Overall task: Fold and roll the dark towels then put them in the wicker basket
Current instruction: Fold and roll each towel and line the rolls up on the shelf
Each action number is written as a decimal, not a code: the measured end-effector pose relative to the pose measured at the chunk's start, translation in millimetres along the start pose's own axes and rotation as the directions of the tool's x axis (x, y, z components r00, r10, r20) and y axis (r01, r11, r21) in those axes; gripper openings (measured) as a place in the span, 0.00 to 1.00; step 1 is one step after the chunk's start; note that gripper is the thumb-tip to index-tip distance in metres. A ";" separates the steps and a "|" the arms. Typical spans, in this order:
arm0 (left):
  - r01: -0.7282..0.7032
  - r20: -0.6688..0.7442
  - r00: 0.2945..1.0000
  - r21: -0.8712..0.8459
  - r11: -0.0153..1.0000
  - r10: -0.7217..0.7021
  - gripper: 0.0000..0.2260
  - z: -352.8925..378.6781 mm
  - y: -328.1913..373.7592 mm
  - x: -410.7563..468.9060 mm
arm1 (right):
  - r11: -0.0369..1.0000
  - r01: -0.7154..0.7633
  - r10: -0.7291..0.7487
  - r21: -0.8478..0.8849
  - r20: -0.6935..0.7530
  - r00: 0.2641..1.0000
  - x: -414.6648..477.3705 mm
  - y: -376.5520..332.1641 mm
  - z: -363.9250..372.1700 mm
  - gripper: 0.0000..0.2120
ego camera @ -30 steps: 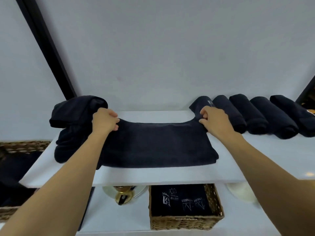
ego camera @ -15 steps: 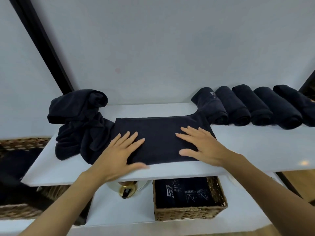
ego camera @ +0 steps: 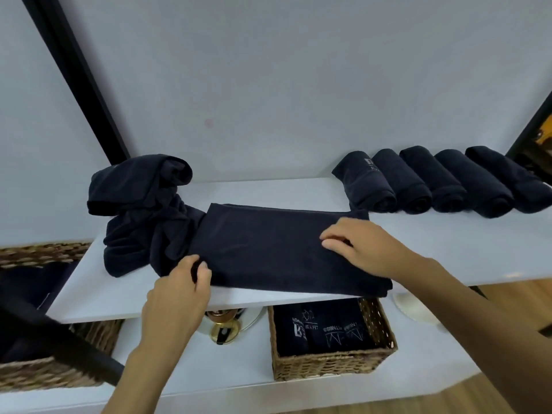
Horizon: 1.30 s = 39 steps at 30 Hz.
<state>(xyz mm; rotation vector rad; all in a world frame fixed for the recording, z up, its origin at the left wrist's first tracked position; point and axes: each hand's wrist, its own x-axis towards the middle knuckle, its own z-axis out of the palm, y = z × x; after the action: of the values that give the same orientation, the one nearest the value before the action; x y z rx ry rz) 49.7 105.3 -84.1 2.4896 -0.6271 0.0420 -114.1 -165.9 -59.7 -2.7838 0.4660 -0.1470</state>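
No longer pressed flat, the left hand now curls round the near left corner of the folded towel on the shelf while the right hand pinches its right end, seemingly ready to roll it.

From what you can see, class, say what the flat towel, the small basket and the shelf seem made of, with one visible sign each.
The flat towel: soft cloth, probably cotton terry; matt, fuzzy surface.
The small basket: wicker-like plant fibre; plaited tan strands.
The shelf: smooth white board, perhaps laminate or painted wood; faint sheen.
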 end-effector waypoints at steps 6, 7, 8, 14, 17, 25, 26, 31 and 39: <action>0.024 -0.123 0.991 -0.151 0.988 -0.043 0.12 14.9 26.4 25.2 | 0.944 -0.282 0.299 -0.170 0.085 0.950 56.0 15.9 10.7 0.28; 0.010 -0.143 0.989 -0.180 0.984 -0.036 0.10 17.9 28.6 28.5 | 0.929 -0.306 0.325 -0.206 0.065 0.943 59.3 15.8 11.3 0.30; -0.012 -0.163 0.986 -0.213 0.977 -0.023 0.09 21.1 30.2 32.5 | 0.915 -0.331 0.350 -0.230 0.046 0.936 61.1 14.6 10.0 0.30; -0.136 -0.224 0.974 -0.454 0.881 0.035 0.15 8.8 63.5 90.3 | 0.884 -0.457 0.441 0.101 0.148 0.885 41.8 4.6 -12.3 0.20; -0.124 -0.131 0.989 -0.526 0.841 0.064 0.16 17.7 85.7 141.2 | 0.750 -0.507 0.477 0.425 0.184 0.860 21.2 -6.3 -9.4 0.22; -0.232 0.244 0.931 -0.178 0.956 0.272 0.24 80.3 71.0 133.5 | 0.758 -0.320 0.360 0.568 0.045 0.932 -23.3 -28.0 21.0 0.18; -0.331 0.186 0.919 -0.118 0.936 0.348 0.21 78.9 64.5 113.1 | 0.729 -0.322 0.361 0.604 0.060 0.931 -28.1 -30.1 19.3 0.12; -0.669 0.124 0.685 -0.281 0.688 0.718 0.22 51.8 30.0 -2.1 | 0.628 -0.400 0.303 0.668 0.263 0.916 -50.8 -40.2 4.1 0.06; -0.856 0.011 0.513 0.076 0.511 0.858 0.29 52.6 -12.3 -35.6 | 0.309 -0.471 0.390 0.826 0.342 0.855 -74.3 -40.5 22.3 0.10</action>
<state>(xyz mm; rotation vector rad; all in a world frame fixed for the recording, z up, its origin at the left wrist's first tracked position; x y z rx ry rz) 18.1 101.4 -140.4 1.9558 -1.8301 0.4862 -168.5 -98.3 -71.4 -1.5009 0.8109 -0.1072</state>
